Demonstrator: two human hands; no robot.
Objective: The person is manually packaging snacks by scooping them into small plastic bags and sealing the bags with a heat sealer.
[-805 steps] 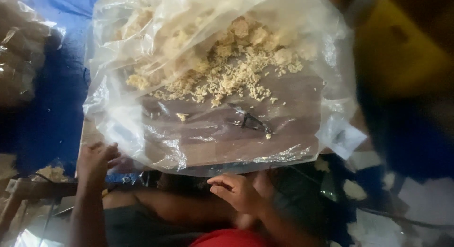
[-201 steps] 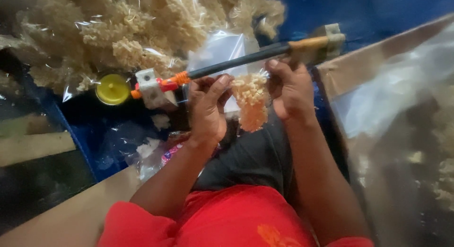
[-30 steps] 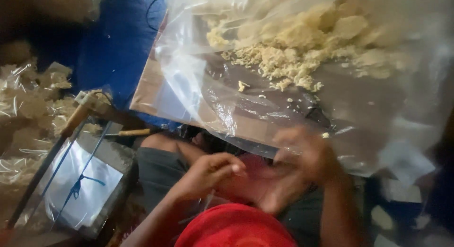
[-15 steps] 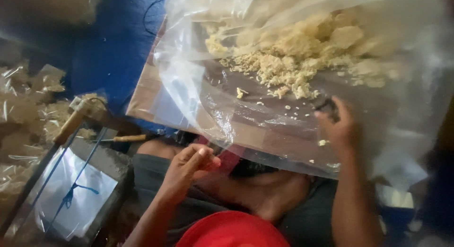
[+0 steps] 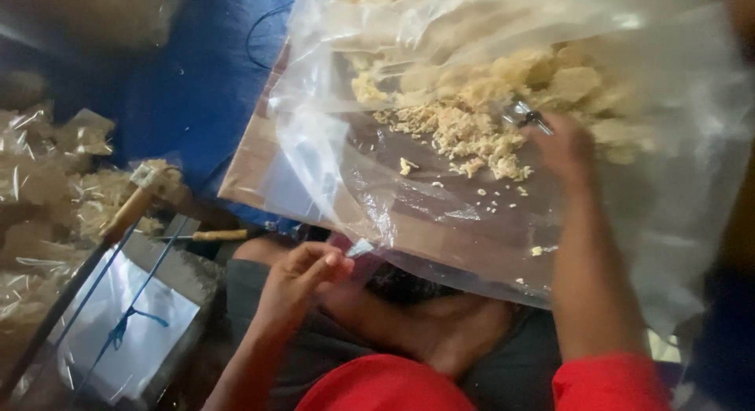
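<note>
Since half a second ago our right hand (image 5: 568, 147) has pushed further up inside the big clear plastic bag (image 5: 330, 136), from the bare brown worktop (image 5: 259, 163) to the edge of the pale noodle pile (image 5: 480, 104). It is closed around a small dark metal tool (image 5: 531, 117) whose tip pokes out above the fingers. Our left hand (image 5: 303, 273) waits low over our lap, fingers pinched on a small clear bag (image 5: 360, 248). At left a long-handled sealer (image 5: 118, 222) lies beside heaped packets (image 5: 39, 183).
</note>
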